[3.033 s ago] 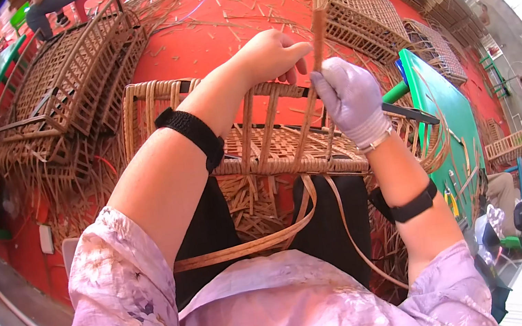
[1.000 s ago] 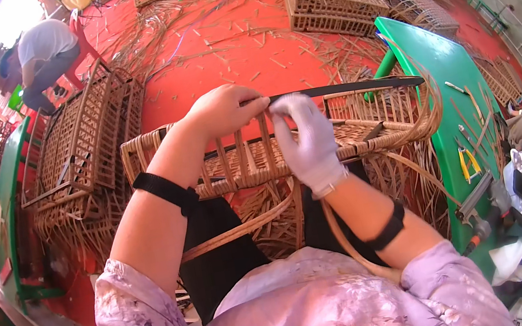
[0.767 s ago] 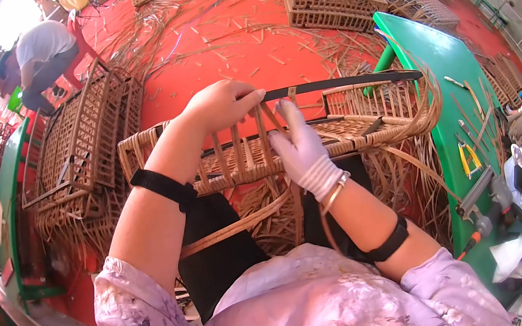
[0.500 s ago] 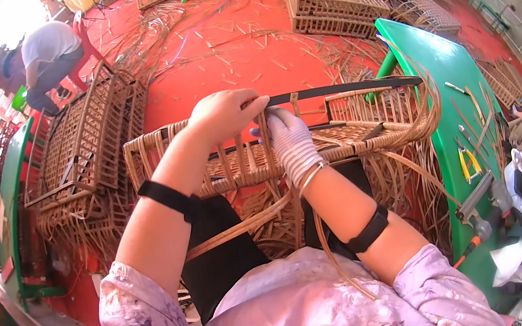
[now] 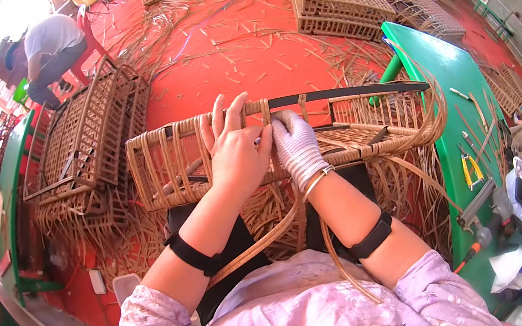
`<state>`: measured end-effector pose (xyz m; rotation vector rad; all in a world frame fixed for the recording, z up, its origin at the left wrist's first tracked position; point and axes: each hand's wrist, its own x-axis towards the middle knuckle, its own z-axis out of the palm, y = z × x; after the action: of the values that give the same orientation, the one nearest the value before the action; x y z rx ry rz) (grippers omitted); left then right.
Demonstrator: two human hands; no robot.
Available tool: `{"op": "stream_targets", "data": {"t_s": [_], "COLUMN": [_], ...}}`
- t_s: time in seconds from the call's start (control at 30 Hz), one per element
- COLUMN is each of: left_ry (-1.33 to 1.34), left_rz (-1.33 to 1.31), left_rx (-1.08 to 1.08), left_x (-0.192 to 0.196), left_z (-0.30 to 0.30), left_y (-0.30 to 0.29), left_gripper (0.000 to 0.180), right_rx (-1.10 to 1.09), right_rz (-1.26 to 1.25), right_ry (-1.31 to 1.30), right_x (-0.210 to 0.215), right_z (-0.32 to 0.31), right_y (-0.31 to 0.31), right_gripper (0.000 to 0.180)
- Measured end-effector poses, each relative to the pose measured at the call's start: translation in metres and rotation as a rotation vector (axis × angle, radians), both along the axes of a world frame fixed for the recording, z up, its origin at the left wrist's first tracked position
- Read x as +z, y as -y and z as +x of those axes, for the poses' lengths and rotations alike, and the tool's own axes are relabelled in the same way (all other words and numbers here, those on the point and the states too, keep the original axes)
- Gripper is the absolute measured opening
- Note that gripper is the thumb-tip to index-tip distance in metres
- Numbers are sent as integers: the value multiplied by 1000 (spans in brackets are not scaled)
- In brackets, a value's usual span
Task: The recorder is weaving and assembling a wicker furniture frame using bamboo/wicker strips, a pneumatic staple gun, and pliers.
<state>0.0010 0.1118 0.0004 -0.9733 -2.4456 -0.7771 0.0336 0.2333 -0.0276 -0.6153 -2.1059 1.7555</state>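
A half-woven rattan basket on a dark metal frame rests across my lap. My bare left hand lies over its near wall, fingers reaching up to the top rail. My right hand, in a white knit glove, is pressed close beside it against the weave, fingers curled on a rattan strand that loops down past my wrist. Both wrists wear black bands.
A green table with pliers and tools stands to my right. Finished wicker crates sit on the red floor ahead; a stack of frames lies left. One person bends at the far left, another sits at the right edge. Loose rattan litters the floor.
My gloved right hand has dropped from the top rail to the basket's near wall beside my left hand, pulling the strand down. The head view has tilted slightly.
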Motion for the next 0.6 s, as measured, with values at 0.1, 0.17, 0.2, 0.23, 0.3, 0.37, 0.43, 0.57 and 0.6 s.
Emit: {"op": "stream_targets", "data": {"t_s": [0.1, 0.17, 0.2, 0.23, 0.3, 0.37, 0.43, 0.57, 0.6], "left_ry": [23, 39, 69, 98, 118, 140, 43, -22, 7], "left_rz": [41, 55, 68, 81, 93, 105, 67, 108, 102], "left_rx": [0, 3, -4, -10, -24, -36, 10, 49, 47], "left_x": [-4, -6, -7, -7, -8, -7, -6, -2, 0], "left_z": [-2, -3, -3, -4, -6, -8, -8, -15, -16], "left_y": [-4, -6, -7, -7, -9, -10, -11, -18, -21], "left_gripper": [26, 25, 25, 24, 23, 22, 22, 22, 24], "right_rx": [-22, -3, 21, 22, 5, -10, 21, 81, 85], "right_rz": [162, 280, 311, 311, 549, 628, 722, 780, 774], "right_ry": [-29, -38, -57, -60, -112, -143, -75, -47, -62], "right_x": [7, 17, 14, 11, 7, 6, 15, 25, 24], "right_z": [7, 14, 14, 15, 17, 18, 22, 33, 36], "right_y": [5, 7, 6, 5, 4, 4, 2, -4, -7], "right_gripper": [24, 24, 24, 24, 23, 22, 23, 24, 24]}}
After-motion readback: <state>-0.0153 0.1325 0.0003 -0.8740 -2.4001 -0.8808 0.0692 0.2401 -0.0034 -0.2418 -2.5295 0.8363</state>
